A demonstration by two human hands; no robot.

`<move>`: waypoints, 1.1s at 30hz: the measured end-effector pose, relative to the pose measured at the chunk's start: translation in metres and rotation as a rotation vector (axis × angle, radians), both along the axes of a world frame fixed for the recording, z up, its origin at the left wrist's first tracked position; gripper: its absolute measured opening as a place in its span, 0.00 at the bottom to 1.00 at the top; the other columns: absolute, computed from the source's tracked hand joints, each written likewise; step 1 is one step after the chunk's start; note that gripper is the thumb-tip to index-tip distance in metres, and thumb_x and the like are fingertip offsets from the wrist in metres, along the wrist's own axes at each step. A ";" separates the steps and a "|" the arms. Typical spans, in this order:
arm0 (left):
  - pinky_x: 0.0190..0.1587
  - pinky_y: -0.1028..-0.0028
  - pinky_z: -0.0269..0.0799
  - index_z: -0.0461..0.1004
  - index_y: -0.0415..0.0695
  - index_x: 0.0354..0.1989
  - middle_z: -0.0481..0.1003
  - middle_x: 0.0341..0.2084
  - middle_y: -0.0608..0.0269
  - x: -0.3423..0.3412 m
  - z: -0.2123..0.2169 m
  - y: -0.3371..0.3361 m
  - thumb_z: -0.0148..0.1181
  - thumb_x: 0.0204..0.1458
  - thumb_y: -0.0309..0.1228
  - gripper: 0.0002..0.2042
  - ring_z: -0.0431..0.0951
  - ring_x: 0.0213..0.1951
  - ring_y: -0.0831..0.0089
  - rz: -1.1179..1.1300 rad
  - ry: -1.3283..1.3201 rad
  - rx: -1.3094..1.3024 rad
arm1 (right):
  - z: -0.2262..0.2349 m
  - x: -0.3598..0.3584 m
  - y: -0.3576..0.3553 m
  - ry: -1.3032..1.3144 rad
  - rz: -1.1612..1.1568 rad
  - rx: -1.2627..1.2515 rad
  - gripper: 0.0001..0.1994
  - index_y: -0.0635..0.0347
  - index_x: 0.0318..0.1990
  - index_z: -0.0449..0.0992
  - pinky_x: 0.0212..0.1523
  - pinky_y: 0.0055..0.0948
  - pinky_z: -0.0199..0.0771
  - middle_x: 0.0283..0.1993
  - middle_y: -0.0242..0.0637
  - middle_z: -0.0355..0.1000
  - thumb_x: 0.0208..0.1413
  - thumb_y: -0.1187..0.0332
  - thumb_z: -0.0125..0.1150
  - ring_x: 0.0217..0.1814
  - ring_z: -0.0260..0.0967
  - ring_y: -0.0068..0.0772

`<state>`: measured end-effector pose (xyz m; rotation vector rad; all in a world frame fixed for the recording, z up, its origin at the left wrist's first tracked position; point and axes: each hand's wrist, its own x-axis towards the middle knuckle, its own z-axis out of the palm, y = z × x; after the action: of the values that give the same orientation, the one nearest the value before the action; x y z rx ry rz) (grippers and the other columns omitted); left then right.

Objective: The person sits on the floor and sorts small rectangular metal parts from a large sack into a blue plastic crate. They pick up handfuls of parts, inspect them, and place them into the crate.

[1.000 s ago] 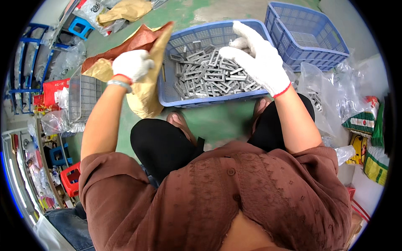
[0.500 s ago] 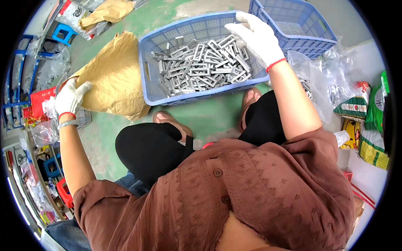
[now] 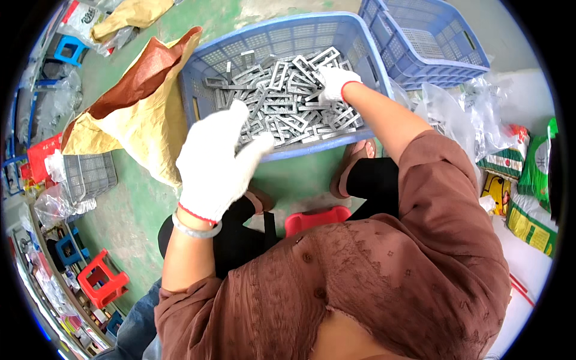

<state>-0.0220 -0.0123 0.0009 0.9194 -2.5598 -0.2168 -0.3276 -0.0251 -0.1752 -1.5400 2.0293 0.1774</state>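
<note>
A blue plastic crate (image 3: 282,27) in front of me holds a heap of small grey rectangular metal frames (image 3: 279,107). My right hand (image 3: 337,84), in a white knit glove with a red cuff, is down at the right side of the heap. Its fingers curl onto a metal frame, with the fingertips partly hidden among the pieces. My left hand (image 3: 219,162), gloved the same way, is raised near the crate's near left corner, thumb apart from the fingers and nothing in it. Left of the crate stands a yellow woven sack (image 3: 153,126), its reddish-brown inside showing at the mouth.
Another blue crate (image 3: 441,63) stands at the far right, with clear plastic bags (image 3: 474,114) beside it. Colourful packed bags (image 3: 531,222) lie along the right wall. A grey wire basket (image 3: 90,174) and a red stool (image 3: 102,279) are at left. Another red stool (image 3: 315,221) is between my legs.
My left hand has let go of the sack and moved right, toward the crate. My right hand has come down from the crate's far rim into the metal frames. The sack's mouth now gapes.
</note>
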 end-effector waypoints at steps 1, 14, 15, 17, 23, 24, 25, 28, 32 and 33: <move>0.52 0.62 0.72 0.77 0.41 0.51 0.79 0.43 0.51 -0.003 0.007 -0.002 0.72 0.46 0.44 0.26 0.78 0.48 0.54 0.075 -0.126 0.258 | -0.028 -0.002 -0.008 -0.016 -0.026 0.007 0.42 0.60 0.58 0.70 0.56 0.43 0.75 0.56 0.51 0.74 0.33 0.52 0.80 0.57 0.74 0.50; 0.47 0.62 0.75 0.78 0.37 0.48 0.80 0.40 0.48 0.018 -0.024 -0.040 0.73 0.44 0.40 0.25 0.80 0.43 0.53 0.105 -0.171 0.474 | -0.118 0.075 -0.073 0.102 -0.236 0.115 0.67 0.40 0.75 0.36 0.65 0.54 0.61 0.71 0.52 0.52 0.31 0.43 0.81 0.73 0.52 0.56; 0.47 0.63 0.75 0.78 0.37 0.48 0.80 0.41 0.48 0.018 -0.027 -0.042 0.73 0.44 0.40 0.25 0.81 0.43 0.53 0.103 -0.179 0.488 | -0.122 0.075 -0.073 0.122 -0.246 0.102 0.67 0.39 0.75 0.37 0.65 0.54 0.60 0.71 0.52 0.53 0.31 0.43 0.81 0.72 0.52 0.56; 0.47 0.63 0.76 0.78 0.37 0.47 0.80 0.41 0.47 0.019 -0.032 -0.045 0.73 0.45 0.39 0.24 0.81 0.43 0.53 0.099 -0.189 0.513 | -0.126 0.071 -0.075 0.118 -0.237 0.056 0.63 0.37 0.74 0.42 0.64 0.54 0.61 0.68 0.51 0.56 0.31 0.42 0.81 0.71 0.54 0.56; 0.47 0.64 0.76 0.78 0.38 0.47 0.81 0.40 0.48 0.019 -0.034 -0.043 0.73 0.44 0.40 0.24 0.82 0.42 0.53 0.084 -0.178 0.509 | -0.121 0.055 -0.076 0.026 -0.146 0.021 0.54 0.38 0.70 0.54 0.61 0.48 0.68 0.62 0.52 0.63 0.34 0.42 0.79 0.65 0.63 0.55; 0.47 0.64 0.76 0.79 0.39 0.47 0.81 0.40 0.48 0.019 -0.033 -0.043 0.73 0.43 0.40 0.24 0.82 0.42 0.54 0.089 -0.181 0.522 | -0.121 0.053 -0.078 0.027 -0.135 0.019 0.53 0.39 0.70 0.55 0.61 0.48 0.69 0.62 0.52 0.64 0.34 0.42 0.80 0.65 0.63 0.55; 0.46 0.64 0.76 0.79 0.39 0.46 0.81 0.40 0.48 0.019 -0.034 -0.042 0.74 0.43 0.40 0.24 0.82 0.42 0.54 0.095 -0.185 0.535 | -0.120 0.054 -0.077 0.046 -0.127 0.003 0.54 0.40 0.69 0.55 0.61 0.48 0.69 0.61 0.52 0.65 0.34 0.43 0.80 0.65 0.64 0.55; 0.46 0.64 0.76 0.79 0.39 0.46 0.81 0.39 0.48 0.020 -0.036 -0.043 0.74 0.43 0.40 0.24 0.82 0.41 0.54 0.079 -0.181 0.511 | -0.121 0.052 -0.074 0.084 -0.070 0.027 0.56 0.39 0.71 0.52 0.62 0.48 0.68 0.63 0.51 0.63 0.33 0.43 0.81 0.66 0.62 0.56; 0.45 0.63 0.76 0.79 0.39 0.46 0.81 0.38 0.48 0.020 -0.037 -0.041 0.73 0.43 0.40 0.23 0.82 0.40 0.54 0.075 -0.170 0.524 | -0.136 0.059 -0.058 0.114 -0.096 -0.039 0.64 0.31 0.75 0.40 0.67 0.52 0.61 0.69 0.48 0.56 0.32 0.48 0.83 0.73 0.52 0.56; 0.45 0.63 0.77 0.79 0.39 0.46 0.81 0.38 0.48 0.021 -0.039 -0.040 0.73 0.43 0.40 0.23 0.82 0.40 0.54 0.069 -0.165 0.514 | -0.132 0.056 -0.061 0.071 -0.091 0.027 0.66 0.29 0.76 0.38 0.68 0.52 0.60 0.71 0.48 0.54 0.30 0.49 0.84 0.75 0.49 0.55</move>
<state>-0.0008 -0.0525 -0.0380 1.2476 -2.6636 -0.8390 -0.2713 -0.0857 -0.3067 -1.4404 2.1393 0.2258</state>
